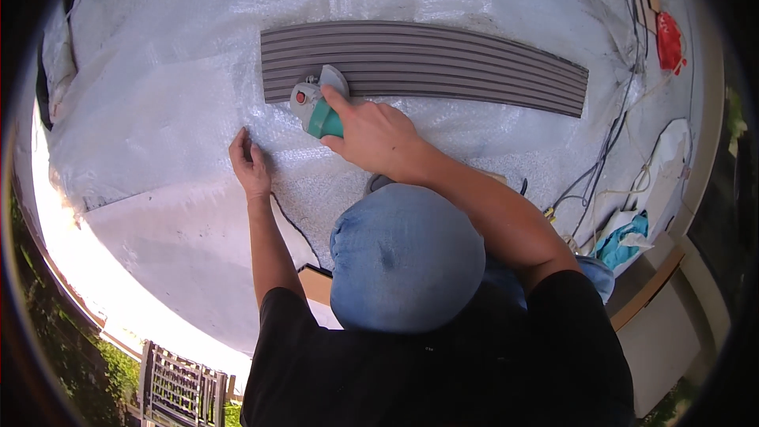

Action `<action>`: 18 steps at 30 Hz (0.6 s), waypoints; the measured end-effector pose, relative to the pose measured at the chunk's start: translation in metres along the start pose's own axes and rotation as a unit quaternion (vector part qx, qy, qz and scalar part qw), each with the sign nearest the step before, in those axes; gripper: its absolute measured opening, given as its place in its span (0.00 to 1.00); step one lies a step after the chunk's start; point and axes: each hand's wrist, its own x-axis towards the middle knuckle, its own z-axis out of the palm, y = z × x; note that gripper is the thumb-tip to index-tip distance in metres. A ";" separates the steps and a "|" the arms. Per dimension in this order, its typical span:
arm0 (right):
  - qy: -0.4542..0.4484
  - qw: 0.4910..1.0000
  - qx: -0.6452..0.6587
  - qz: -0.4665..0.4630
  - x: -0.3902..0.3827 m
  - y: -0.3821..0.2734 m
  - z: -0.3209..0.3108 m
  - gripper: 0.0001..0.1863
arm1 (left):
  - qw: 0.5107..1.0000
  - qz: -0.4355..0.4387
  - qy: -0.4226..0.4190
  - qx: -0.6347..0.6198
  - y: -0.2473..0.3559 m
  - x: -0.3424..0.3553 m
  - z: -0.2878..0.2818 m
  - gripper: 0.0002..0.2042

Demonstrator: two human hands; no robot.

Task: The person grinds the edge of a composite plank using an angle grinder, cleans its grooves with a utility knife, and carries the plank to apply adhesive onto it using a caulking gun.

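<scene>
My right hand (379, 137) is wrapped round the green body of an angle grinder (322, 117). Its forefinger stretches along the tool toward the guard. The grinder's silver head, with a red button, lies at the near edge of a long grey-brown grooved plank (419, 63), its guard overlapping the plank's left part. Whether the disc touches the plank is hidden. Off to the left, my left hand (251, 164) is held over the plastic sheeting with nothing in it, the fingers slightly bent and apart. My denim-covered knee (407, 261) rises between my arms.
Whitish plastic sheeting (158, 103) covers the ground. Dark cables (607, 142) run down the right side, near a red bag (670, 43) and a crumpled turquoise piece (624, 241). A wooden lattice (182, 383) stands at the lower left, and a panel (656, 332) at the lower right.
</scene>
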 end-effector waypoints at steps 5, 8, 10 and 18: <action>0.046 0.994 -0.024 0.094 -0.049 0.087 -0.016 0.47 | 0.999 0.014 -0.024 0.024 -0.011 -0.002 -0.008 0.22; 0.117 0.978 -0.011 0.173 -0.101 0.163 -0.040 0.50 | 0.997 0.005 -0.016 0.074 -0.007 0.001 -0.017 0.22; 0.171 0.958 -0.026 0.230 -0.134 0.210 -0.061 0.50 | 0.998 0.020 -0.010 0.056 -0.005 0.007 -0.019 0.22; 0.345 0.840 0.398 0.133 -0.198 0.228 -0.094 0.48 | 0.912 -0.149 -0.270 -0.272 0.175 -0.021 0.101 0.25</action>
